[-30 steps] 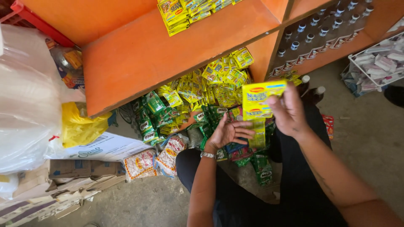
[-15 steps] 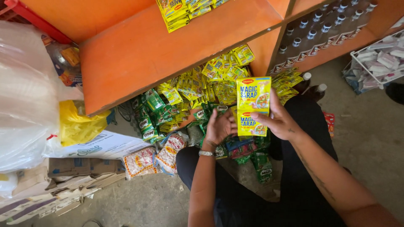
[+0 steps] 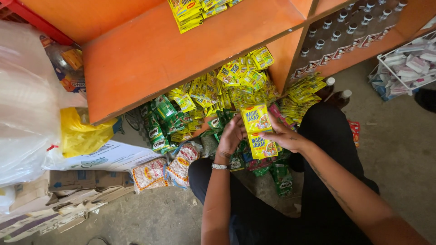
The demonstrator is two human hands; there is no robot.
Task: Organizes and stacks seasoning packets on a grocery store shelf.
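Note:
Both my hands hold a strip of yellow seasoning sachets point(image 3: 258, 131) in front of my knees. My left hand point(image 3: 232, 135) grips its left edge, a watch on that wrist. My right hand point(image 3: 285, 137) holds the right side from behind. Under the strip lies a heap of yellow sachets point(image 3: 227, 84) and green drink sachets point(image 3: 159, 122) on the low part of the orange shelf point(image 3: 150, 54).
Dark bottles with white caps point(image 3: 345, 34) fill the shelf bay at right. A white wire basket of packets point(image 3: 404, 63) stands far right. Clear and yellow plastic bags point(image 3: 41, 113), flattened cardboard point(image 3: 68, 190) and snack bags point(image 3: 159, 170) lie at left on the concrete floor.
My right hand brought the yellow strip down from near the shelf toward my lap, and my left hand closed onto its left edge.

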